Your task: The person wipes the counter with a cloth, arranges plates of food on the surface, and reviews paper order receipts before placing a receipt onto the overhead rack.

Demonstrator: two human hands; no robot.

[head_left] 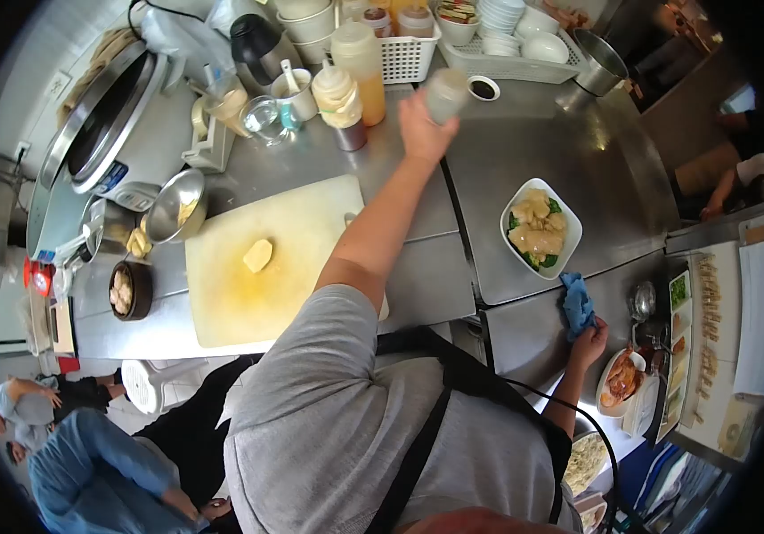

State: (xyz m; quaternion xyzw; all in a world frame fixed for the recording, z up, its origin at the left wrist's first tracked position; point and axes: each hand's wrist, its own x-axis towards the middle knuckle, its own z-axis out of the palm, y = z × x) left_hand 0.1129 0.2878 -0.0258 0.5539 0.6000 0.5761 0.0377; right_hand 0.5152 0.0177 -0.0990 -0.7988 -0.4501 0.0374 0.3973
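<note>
While the left hand point(424, 132) was curled around a blurred jar point(447, 94) and the right hand point(589, 343) pinched a blue cloth point(577, 305), sauced food point(539, 233) lay plated in the bowl point(573, 230) between them.

The counter point(533, 142) is smooth metal with a soft gloss, and the cutting board point(302, 222) looks like matt plastic. The serving bowl point(506, 214) is smooth and glossy, the mixing bowl point(162, 210) shiny metal, the blue cloth point(577, 303) matt and wrinkled, the blurred bottle point(446, 95) seemingly translucent plastic.
</note>
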